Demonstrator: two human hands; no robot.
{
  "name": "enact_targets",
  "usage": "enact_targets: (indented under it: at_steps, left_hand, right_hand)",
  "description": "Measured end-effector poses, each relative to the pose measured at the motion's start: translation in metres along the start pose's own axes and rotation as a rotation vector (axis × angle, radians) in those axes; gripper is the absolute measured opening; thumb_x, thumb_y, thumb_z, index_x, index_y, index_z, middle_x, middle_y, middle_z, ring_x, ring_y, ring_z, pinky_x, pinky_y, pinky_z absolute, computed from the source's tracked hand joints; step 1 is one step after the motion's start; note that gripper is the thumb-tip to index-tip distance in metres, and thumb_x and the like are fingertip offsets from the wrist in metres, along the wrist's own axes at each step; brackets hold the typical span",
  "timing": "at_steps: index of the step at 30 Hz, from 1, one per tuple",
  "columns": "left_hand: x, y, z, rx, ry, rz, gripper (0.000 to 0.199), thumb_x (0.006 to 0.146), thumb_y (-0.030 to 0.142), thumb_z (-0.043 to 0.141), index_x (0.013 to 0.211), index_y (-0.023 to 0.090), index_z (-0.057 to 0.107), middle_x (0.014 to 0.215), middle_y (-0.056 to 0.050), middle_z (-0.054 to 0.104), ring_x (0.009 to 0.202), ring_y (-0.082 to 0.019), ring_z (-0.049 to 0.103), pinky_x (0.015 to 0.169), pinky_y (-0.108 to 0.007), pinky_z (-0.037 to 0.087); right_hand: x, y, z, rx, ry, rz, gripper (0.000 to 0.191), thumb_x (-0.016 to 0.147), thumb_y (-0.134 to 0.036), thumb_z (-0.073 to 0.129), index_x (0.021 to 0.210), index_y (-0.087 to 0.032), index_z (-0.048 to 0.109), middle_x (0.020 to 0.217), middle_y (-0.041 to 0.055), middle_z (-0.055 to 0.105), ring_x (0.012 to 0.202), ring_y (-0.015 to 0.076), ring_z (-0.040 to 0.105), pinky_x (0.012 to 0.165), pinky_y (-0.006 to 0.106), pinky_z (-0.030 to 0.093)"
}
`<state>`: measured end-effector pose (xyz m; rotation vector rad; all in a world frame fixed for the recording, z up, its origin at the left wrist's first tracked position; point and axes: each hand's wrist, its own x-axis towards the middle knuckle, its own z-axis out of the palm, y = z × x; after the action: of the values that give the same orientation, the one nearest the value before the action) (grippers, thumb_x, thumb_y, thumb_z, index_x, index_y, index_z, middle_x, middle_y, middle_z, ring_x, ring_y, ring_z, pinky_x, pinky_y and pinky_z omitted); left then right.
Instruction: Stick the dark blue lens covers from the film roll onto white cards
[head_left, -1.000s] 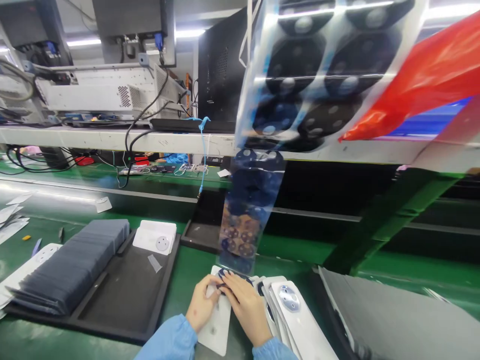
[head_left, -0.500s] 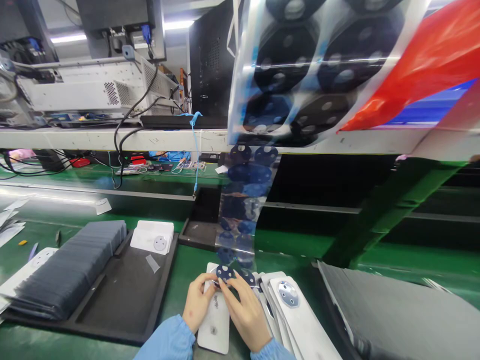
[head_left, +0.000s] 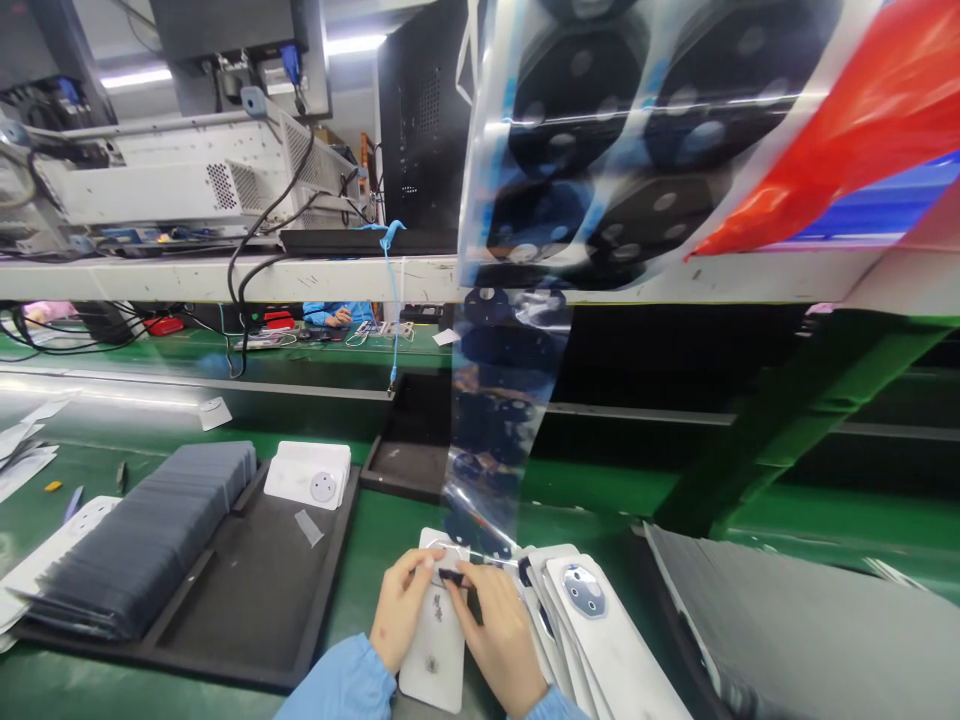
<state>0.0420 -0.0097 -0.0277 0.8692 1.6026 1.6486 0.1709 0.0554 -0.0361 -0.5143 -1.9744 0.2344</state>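
Note:
A white panel (head_left: 435, 655) with small dark marks lies on the green surface between my hands. My left hand (head_left: 401, 605) is closed at the panel's top left, its thumb and index finger together on the panel's upper part. My right hand (head_left: 499, 625) pinches a small dark round sticker (head_left: 451, 577) over the panel's top end. A hanging strip of clear film (head_left: 499, 420) with dark round stickers ends just behind my fingers. Right beside my right hand, several white panels (head_left: 600, 625) overlap, the top one bearing a round blue-grey sticker.
On the left, a black tray (head_left: 247, 590) holds a row of dark sheets (head_left: 150, 540) and white cards (head_left: 307, 475). A grey stack (head_left: 810, 620) stands at right. Stickered film and red plastic (head_left: 840, 130) hang overhead. A co-worker's hand (head_left: 339, 317) shows beyond the shelf.
The dark sticker has come away from the film strip and is now edge-on in my right hand. The film has swung slightly right. A co-worker's hand has appeared in the background.

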Motion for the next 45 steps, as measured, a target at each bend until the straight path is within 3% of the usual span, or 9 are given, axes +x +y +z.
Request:
enact_targets:
  at_steps: [7, 12, 17, 22, 24, 29, 36, 40, 45]
  left_hand:
    - [0.008, -0.008, -0.015, 0.014, 0.333, 0.040, 0.036, 0.078, 0.044, 0.063, 0.101, 0.017, 0.069, 0.117, -0.012, 0.069, 0.114, -0.030, 0.059, 0.100, -0.041, 0.043]
    - [0.006, -0.002, -0.023, 0.100, 0.504, 0.302, 0.034, 0.084, 0.033, 0.059, 0.114, 0.019, 0.063, 0.126, -0.012, 0.061, 0.124, -0.029, 0.052, 0.106, -0.043, 0.039]
    - [0.004, 0.010, -0.026, 0.144, 0.671, 0.471, 0.036, 0.088, 0.030, 0.057, 0.123, 0.020, 0.057, 0.130, -0.011, 0.057, 0.129, -0.030, 0.048, 0.111, -0.044, 0.035]
    - [0.005, 0.027, -0.034, 0.108, 0.832, 0.665, 0.041, 0.088, 0.025, 0.061, 0.128, 0.020, 0.056, 0.133, -0.011, 0.052, 0.131, -0.030, 0.045, 0.112, -0.041, 0.036]
    - [0.004, 0.031, -0.037, 0.090, 0.853, 0.684, 0.041, 0.088, 0.026, 0.061, 0.128, 0.020, 0.056, 0.135, -0.011, 0.052, 0.132, -0.030, 0.044, 0.111, -0.041, 0.037]
    - [-0.002, 0.026, -0.032, 0.070, 0.524, 0.360, 0.034, 0.088, 0.038, 0.060, 0.116, 0.019, 0.062, 0.125, -0.011, 0.062, 0.119, -0.030, 0.057, 0.102, -0.040, 0.046]
    - [-0.019, 0.017, 0.005, -0.219, 0.120, 0.036, 0.061, 0.086, 0.044, 0.063, 0.137, 0.026, 0.036, 0.127, -0.012, 0.063, 0.112, -0.028, 0.064, 0.090, -0.037, 0.055]
    - [-0.029, 0.014, 0.016, -0.286, -0.010, -0.040, 0.067, 0.089, 0.043, 0.060, 0.144, 0.029, 0.024, 0.129, -0.012, 0.061, 0.113, -0.028, 0.064, 0.094, -0.039, 0.053]
    - [-0.034, 0.005, 0.020, -0.255, -0.039, -0.025, 0.057, 0.088, 0.040, 0.062, 0.138, 0.025, 0.040, 0.130, -0.013, 0.061, 0.117, -0.030, 0.061, 0.099, -0.039, 0.050]
  right_hand:
    - [0.003, -0.006, -0.006, 0.289, -0.122, 0.268, 0.020, 0.091, -0.032, 0.061, 0.075, -0.022, 0.064, 0.074, 0.0029, 0.060, 0.069, 0.0191, 0.060, 0.063, 0.031, 0.053]
    - [0.008, 0.002, -0.012, 0.665, -0.244, 0.586, 0.031, 0.079, -0.048, 0.073, 0.069, -0.019, 0.067, 0.087, 0.0080, 0.066, 0.074, 0.0217, 0.066, 0.066, 0.033, 0.057]
    - [0.003, 0.004, -0.013, 1.062, -0.467, 0.802, 0.031, 0.079, -0.048, 0.074, 0.074, -0.018, 0.066, 0.115, 0.0141, 0.068, 0.111, 0.0314, 0.063, 0.095, 0.048, 0.049]
    - [0.002, 0.001, -0.013, 1.305, -0.535, 0.943, 0.036, 0.081, -0.053, 0.069, 0.090, -0.019, 0.068, 0.132, 0.0167, 0.059, 0.123, 0.0350, 0.054, 0.095, 0.053, 0.047]
    - [0.005, 0.000, -0.015, 1.391, -0.491, 0.979, 0.033, 0.080, -0.049, 0.071, 0.095, -0.020, 0.070, 0.124, 0.0149, 0.065, 0.117, 0.0325, 0.059, 0.094, 0.049, 0.048]
    - [0.012, -0.003, -0.019, 1.315, -0.230, 1.026, 0.029, 0.076, -0.045, 0.076, 0.089, -0.020, 0.073, 0.083, 0.0065, 0.070, 0.081, 0.0229, 0.067, 0.076, 0.036, 0.055]
    - [0.017, -0.012, -0.022, 0.999, 0.008, 1.111, 0.032, 0.059, -0.044, 0.088, 0.075, -0.020, 0.073, 0.076, 0.0032, 0.070, 0.074, 0.0196, 0.063, 0.070, 0.028, 0.053]
    - [0.011, -0.011, -0.018, 0.874, 0.047, 1.086, 0.033, 0.061, -0.045, 0.086, 0.077, -0.020, 0.073, 0.077, 0.0044, 0.071, 0.071, 0.0197, 0.063, 0.070, 0.030, 0.053]
    - [0.005, -0.010, -0.015, 0.734, 0.073, 0.965, 0.028, 0.069, -0.043, 0.081, 0.080, -0.020, 0.072, 0.079, 0.0053, 0.070, 0.071, 0.0203, 0.064, 0.068, 0.031, 0.052]
